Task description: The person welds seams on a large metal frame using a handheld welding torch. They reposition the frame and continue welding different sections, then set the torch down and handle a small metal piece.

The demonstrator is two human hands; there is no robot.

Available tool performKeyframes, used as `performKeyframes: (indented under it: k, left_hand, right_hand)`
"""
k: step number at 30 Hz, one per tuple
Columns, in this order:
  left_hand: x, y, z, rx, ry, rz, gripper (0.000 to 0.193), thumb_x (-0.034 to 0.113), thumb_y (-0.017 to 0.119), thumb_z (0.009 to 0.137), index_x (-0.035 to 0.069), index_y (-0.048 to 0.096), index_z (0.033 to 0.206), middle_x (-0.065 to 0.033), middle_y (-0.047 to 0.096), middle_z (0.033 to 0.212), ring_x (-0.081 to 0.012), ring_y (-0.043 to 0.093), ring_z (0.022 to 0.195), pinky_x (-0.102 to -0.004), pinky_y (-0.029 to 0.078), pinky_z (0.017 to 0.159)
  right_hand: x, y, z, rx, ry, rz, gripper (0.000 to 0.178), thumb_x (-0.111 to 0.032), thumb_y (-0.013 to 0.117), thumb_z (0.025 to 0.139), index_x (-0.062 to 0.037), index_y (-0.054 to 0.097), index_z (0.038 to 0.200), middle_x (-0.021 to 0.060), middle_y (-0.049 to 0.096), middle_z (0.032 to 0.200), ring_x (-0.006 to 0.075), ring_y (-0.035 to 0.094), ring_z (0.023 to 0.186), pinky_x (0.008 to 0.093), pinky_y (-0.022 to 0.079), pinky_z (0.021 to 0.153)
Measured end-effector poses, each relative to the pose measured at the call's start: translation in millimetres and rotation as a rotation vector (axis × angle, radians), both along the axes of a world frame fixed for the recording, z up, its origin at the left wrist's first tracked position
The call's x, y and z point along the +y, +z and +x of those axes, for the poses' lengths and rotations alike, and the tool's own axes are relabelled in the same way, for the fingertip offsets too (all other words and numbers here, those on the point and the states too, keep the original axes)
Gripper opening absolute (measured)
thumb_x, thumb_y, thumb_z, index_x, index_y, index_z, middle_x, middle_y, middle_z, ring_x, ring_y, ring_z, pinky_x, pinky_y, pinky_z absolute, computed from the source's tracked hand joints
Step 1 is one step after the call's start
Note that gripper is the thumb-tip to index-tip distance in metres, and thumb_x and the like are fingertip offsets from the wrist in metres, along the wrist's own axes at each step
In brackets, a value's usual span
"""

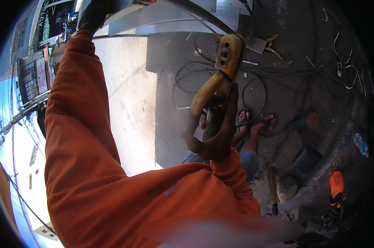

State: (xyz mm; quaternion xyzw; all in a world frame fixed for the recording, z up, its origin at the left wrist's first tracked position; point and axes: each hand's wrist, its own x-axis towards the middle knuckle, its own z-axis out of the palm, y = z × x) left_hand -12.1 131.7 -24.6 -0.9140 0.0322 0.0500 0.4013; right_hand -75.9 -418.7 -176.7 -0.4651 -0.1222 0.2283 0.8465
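Observation:
My right hand is wrapped round the dark ribbed handle of a yellow welding electrode holder, held upright in front of my body. A thin rod runs up and left from the holder's worn head. Stretched far to the upper left, my left hand wears a dark glove. It is at the end of pale metal parts at the top edge, where its fingers are too dark and cut off to make out.
Black cable loops over the grey floor beyond my sandalled feet. A yellow-handled clamp, bent metal rods, an angle grinder, a dark container and a plastic bottle lie to the right. A pale panel stands left.

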Motion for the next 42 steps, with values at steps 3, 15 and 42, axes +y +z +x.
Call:
performKeyframes:
  k: [3, 15, 42]
  left_hand:
    - [0.5, -0.6, 0.3, -0.002, -0.002, -0.001, 0.066, 0.012, 0.062, 0.091, 0.009, 0.039, 0.152, -0.0183, 0.046, 0.15, -0.0362, 0.049, 0.134, -0.0408, 0.044, 0.109]
    - [2.2, -4.2, 0.7, -0.014, -0.01, -0.012, 0.066, 0.01, 0.061, 0.091, 0.009, 0.037, 0.153, -0.0189, 0.045, 0.15, -0.0371, 0.05, 0.133, -0.0411, 0.046, 0.108]
    - [15.5, 0.8, -4.2, -0.016, -0.021, -0.033, 0.067, 0.008, 0.06, 0.092, 0.009, 0.035, 0.154, -0.0202, 0.045, 0.149, -0.0393, 0.052, 0.13, -0.042, 0.05, 0.104]
  right_hand:
    - [1.0, -0.9, 0.0, -0.011, -0.007, 0.009, 0.128, -0.033, 0.089, 0.066, 0.0093, 0.01, 0.158, 0.0147, 0.062, 0.11, 0.0112, 0.052, 0.069, 0.0262, 0.044, 0.058]
    - [3.0, 0.4, -1.9, 0.024, -0.051, 0.046, 0.129, -0.03, 0.089, 0.065, 0.0078, 0.008, 0.159, 0.0129, 0.063, 0.107, 0.011, 0.053, 0.069, 0.0254, 0.045, 0.058]
    - [2.6, -6.5, 1.2, -0.027, -0.06, -0.024, 0.13, -0.031, 0.088, 0.065, 0.0061, 0.007, 0.159, 0.013, 0.063, 0.107, 0.0111, 0.052, 0.068, 0.0256, 0.044, 0.057]
